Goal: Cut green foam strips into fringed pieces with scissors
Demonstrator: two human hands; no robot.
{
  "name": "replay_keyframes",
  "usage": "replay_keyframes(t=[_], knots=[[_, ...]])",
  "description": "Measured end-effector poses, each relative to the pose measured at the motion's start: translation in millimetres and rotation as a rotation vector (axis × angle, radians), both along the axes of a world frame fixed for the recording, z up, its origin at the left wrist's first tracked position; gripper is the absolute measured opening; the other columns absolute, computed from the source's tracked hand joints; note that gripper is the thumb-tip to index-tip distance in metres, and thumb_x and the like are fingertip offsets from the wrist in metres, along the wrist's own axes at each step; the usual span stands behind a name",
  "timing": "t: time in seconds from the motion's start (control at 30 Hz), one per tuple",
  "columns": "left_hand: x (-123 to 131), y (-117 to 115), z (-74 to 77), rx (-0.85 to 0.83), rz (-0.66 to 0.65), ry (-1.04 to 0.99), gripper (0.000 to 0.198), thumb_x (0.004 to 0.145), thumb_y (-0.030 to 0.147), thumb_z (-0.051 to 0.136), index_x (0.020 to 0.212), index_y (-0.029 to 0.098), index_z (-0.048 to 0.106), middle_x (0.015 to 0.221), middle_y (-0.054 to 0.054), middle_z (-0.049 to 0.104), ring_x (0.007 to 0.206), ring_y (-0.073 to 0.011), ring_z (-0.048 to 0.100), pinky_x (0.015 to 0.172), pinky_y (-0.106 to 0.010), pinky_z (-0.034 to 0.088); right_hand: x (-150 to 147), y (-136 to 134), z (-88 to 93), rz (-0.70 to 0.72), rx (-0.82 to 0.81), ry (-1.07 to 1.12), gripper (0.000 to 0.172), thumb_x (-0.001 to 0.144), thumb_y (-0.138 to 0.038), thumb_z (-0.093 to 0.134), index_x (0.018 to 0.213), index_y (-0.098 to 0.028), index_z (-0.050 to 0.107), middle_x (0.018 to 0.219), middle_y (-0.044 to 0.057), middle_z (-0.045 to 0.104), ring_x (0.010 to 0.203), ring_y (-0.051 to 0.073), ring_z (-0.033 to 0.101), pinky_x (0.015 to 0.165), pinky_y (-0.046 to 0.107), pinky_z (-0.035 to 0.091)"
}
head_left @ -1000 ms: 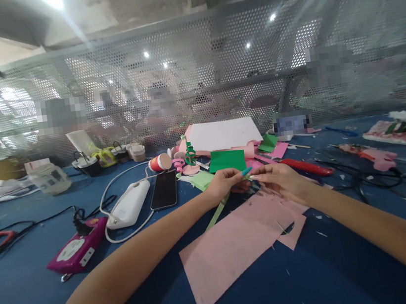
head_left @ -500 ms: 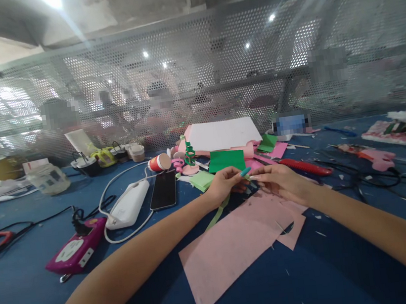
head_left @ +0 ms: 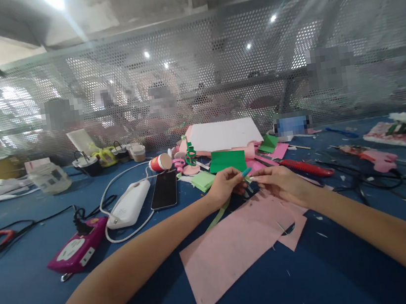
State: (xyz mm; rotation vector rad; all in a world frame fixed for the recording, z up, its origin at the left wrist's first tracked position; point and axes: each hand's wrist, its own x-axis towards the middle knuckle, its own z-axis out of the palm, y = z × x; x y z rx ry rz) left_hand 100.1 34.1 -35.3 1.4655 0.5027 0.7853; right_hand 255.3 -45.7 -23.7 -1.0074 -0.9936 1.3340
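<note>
My left hand (head_left: pixel 227 186) is closed in a pinch, with a light green paper strip (head_left: pixel 217 218) trailing down from it. A teal tip shows at its thumb; I cannot tell if this is a nail. Fingertip to fingertip with it, my right hand (head_left: pixel 280 184) is also pinched, around something small and pale that the fingers mostly hide. Below both hands a pink paper sheet (head_left: pixel 234 252) lies on the blue table, with smaller pink pieces and a thin stick at its right end.
Behind my hands are green paper (head_left: pixel 227 160), light green paper (head_left: pixel 203 182) and a white sheet (head_left: pixel 225 135). Left stand a phone (head_left: pixel 163 190), a white power bank (head_left: pixel 129 205) and a purple power strip (head_left: pixel 78 245). Right lie a red-handled cutter (head_left: pixel 307 167) and a pink glue gun (head_left: pixel 378 159).
The view has shifted very slightly. Both hands stay in nearly the same place, still pinched together, with only tiny finger movement.
</note>
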Motion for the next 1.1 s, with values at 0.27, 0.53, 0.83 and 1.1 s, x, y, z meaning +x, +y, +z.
replay_keyframes(t=[0.27,0.53,0.83,1.1], knots=[[-0.8,-3.9,1.3,0.066,-0.025,0.076,0.045,0.065,0.057,0.063,0.074,0.015,0.049,0.056,0.003,0.058,0.043,-0.0075,0.053,0.046,-0.02,0.044,-0.4,-1.7,2.3,0.002,0.002,-0.024,0.024,0.057,-0.023,0.078,0.077,-0.016,0.067,0.074,0.003,0.066,0.066,0.011,0.059,0.065,0.024,0.048],[-2.0,-5.9,3.2,0.142,-0.077,0.144,0.043,0.07,0.058,0.056,0.07,0.016,0.049,0.057,0.003,0.057,0.045,-0.0072,0.052,0.048,-0.021,0.043,-0.1,-1.9,3.7,0.005,0.023,-0.048,0.027,0.057,-0.025,0.078,0.078,-0.014,0.066,0.074,0.003,0.064,0.068,0.011,0.059,0.066,0.024,0.047],[-2.9,-6.9,4.0,0.108,-0.09,0.124,0.043,0.067,0.056,0.062,0.08,0.015,0.053,0.07,0.001,0.061,0.048,-0.0067,0.053,0.051,-0.021,0.045,-0.9,-3.5,6.1,-0.004,0.01,-0.039,0.026,0.057,-0.023,0.078,0.078,-0.015,0.066,0.07,0.003,0.064,0.059,0.01,0.055,0.054,0.022,0.045],[-2.0,-7.1,4.0,0.125,-0.03,0.081,0.038,0.068,0.051,0.063,0.074,0.014,0.054,0.064,0.002,0.059,0.046,-0.006,0.051,0.05,-0.021,0.043,0.6,-1.4,2.6,-0.009,0.006,-0.071,0.025,0.059,-0.024,0.076,0.08,-0.015,0.066,0.07,0.003,0.063,0.06,0.01,0.056,0.053,0.023,0.044]])
